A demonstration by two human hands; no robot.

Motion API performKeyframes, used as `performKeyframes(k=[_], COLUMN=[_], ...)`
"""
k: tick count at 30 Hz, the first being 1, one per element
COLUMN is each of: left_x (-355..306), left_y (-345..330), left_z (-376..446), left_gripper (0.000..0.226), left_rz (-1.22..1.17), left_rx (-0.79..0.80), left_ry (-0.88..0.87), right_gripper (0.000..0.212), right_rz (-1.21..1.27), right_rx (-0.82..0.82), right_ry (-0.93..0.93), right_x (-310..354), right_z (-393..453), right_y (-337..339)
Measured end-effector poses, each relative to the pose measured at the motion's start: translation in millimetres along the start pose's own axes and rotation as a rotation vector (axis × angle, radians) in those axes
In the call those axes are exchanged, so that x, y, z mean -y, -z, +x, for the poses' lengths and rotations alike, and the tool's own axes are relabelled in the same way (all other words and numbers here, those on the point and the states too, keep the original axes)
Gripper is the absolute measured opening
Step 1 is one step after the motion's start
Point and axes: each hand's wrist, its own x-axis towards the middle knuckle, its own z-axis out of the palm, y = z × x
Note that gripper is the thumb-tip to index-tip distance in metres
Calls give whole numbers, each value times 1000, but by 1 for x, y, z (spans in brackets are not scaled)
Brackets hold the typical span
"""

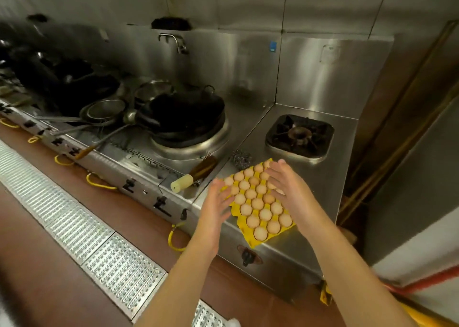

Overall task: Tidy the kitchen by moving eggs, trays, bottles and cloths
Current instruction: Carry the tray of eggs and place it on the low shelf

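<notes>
On the steel counter (pixel 315 177), my left hand (pixel 216 203) and right hand (pixel 289 187) flank the yellow egg tray (pixel 258 239), fingers straight and close together.

We are seeing bare steel counter (pixel 320 177) lying open at three o'clock of the yellow egg tray (pixel 250 237); a steel-wool scourer (pixel 241 158) is crowding twelve o'clock, a pale-handled brush (pixel 182 182) is blocking ten o'clock.

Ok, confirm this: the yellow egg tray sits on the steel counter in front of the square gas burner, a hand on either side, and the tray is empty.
Not empty. The head view shows the yellow egg tray full of brown eggs. The rest holds: it sits on the steel counter in front of the square gas burner, left hand and right hand on either side.
</notes>
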Motion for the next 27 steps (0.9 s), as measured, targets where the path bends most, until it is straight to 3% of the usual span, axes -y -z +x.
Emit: performKeyframes(k=[4,8,18,21,24,27], left_x=[16,39,80,80,94,127], left_y=[-3,0,20,25,26,34], left_z=[43,89,181,188,199,214], left_gripper=[37,29,51,26,50,57], left_rz=[3,-7,157,153,222,261], left_rx=[-2,-49,-236,-257,-208,-181], left_ry=[73,166,276,287,355,399], right_gripper=[54,33,40,38,26,42], right_rz=[-22,-115,-374,-450,-487,-587], right_rx=[-70,-150,-198,-223,-239,-228], right_ry=[-53,-66,-135,-149,-170,-220], right_x=[-12,-23,-53,-56,-60,-71], right_z=[42,80,175,199,221,239], right_y=[17,22,34,42,48,59])
